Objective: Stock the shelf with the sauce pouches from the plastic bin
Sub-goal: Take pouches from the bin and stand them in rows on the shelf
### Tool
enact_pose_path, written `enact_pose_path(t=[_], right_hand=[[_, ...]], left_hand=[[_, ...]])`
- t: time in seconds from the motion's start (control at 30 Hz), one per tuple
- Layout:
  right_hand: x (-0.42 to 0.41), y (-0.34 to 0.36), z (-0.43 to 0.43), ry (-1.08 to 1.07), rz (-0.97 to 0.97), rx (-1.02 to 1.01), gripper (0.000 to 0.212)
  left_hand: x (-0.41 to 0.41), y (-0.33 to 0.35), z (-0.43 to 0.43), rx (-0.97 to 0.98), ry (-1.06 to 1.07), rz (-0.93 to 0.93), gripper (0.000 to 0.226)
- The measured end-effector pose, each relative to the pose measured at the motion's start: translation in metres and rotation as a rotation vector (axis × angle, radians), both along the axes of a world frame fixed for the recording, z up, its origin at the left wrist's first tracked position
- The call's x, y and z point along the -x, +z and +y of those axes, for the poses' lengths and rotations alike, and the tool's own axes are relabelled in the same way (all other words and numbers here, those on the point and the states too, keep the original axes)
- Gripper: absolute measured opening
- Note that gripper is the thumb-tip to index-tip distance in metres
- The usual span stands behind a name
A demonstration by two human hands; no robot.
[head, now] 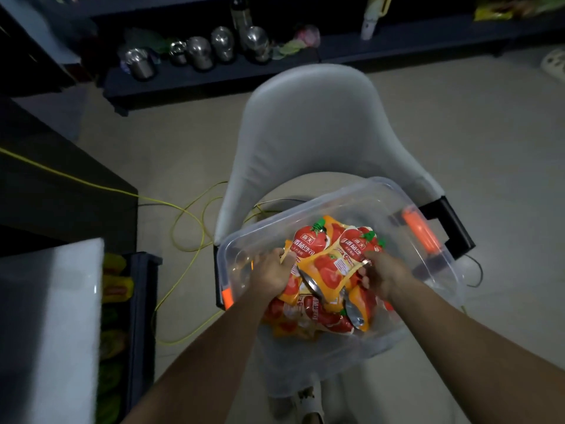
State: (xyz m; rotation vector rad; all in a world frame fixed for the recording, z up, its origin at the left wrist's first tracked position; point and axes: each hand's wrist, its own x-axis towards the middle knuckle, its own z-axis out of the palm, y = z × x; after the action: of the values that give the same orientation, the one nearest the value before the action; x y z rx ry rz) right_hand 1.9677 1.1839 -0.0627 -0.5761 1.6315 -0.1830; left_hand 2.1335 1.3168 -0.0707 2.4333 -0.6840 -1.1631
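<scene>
a clear plastic bin (360,206) was found resting on the seat of a pale chair (308,123). the bin was seen to have orange latches on black handles, one at its far right end (420,231) and one at its near left end (227,296). a loose heap of sauce pouches (324,276) was held inside it, piled toward the near half, while the far part of the bin floor was left bare.

the pouches were noted as orange-yellow with large red tomato pictures, green stalk marks and white lettering; silver undersides were exposed on a few. several were overlapped and tilted at differing angles.

both hands were inside the bin. the left hand (272,272) was closed over the left edge of the heap, fingers curled onto a pouch. the right hand (380,275) was closed on pouches at the right side of the heap, with crumpled edges pinched at the fingers. how many pouches were gripped by each could not be told.

a low dark shelf (195,78) was seen beyond the chair, with steel cups (198,52) stood on it. a second dark shelf (143,301) with yellow and green packets (116,289) was seen at the left. a yellow cable (183,215) was laid on the floor.
</scene>
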Motion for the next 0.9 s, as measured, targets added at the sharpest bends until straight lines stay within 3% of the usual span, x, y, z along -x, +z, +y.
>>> enact_pose_path(t=[0.1,0.17,0.3,0.33,0.47,0.53,0.67,0.9], right_hand=[[-0.014,-0.011,-0.005,0.013,0.052,0.006,0.028],[-0.022,-0.015,-0.006,0.021,0.052,0.011,0.033],[-0.023,-0.011,-0.003,-0.013,-0.009,0.004,0.022],[-0.020,-0.009,-0.001,-0.033,-0.042,0.007,0.024],[-0.008,0.005,0.014,-0.085,-0.229,0.079,0.026],[0.000,0.019,0.020,-0.085,-0.290,0.125,0.024],[0.023,0.051,0.031,-0.034,-0.350,0.185,0.023],[0.058,0.121,0.086,0.174,-0.450,0.146,0.030]], left_hand=[[-0.006,0.000,-0.007,-0.003,0.027,0.056,0.025],[-0.006,-0.002,-0.010,0.001,0.108,0.131,0.023],[0.006,-0.010,-0.007,-0.041,0.252,0.051,0.074],[0.011,-0.010,-0.006,-0.043,0.282,0.038,0.078],[0.034,-0.006,0.008,0.061,0.341,0.243,0.026],[0.040,0.002,0.018,0.138,0.436,0.392,0.013],[0.053,0.032,0.039,0.311,0.575,0.534,0.023],[0.110,0.123,0.104,0.588,0.688,0.588,0.038]])
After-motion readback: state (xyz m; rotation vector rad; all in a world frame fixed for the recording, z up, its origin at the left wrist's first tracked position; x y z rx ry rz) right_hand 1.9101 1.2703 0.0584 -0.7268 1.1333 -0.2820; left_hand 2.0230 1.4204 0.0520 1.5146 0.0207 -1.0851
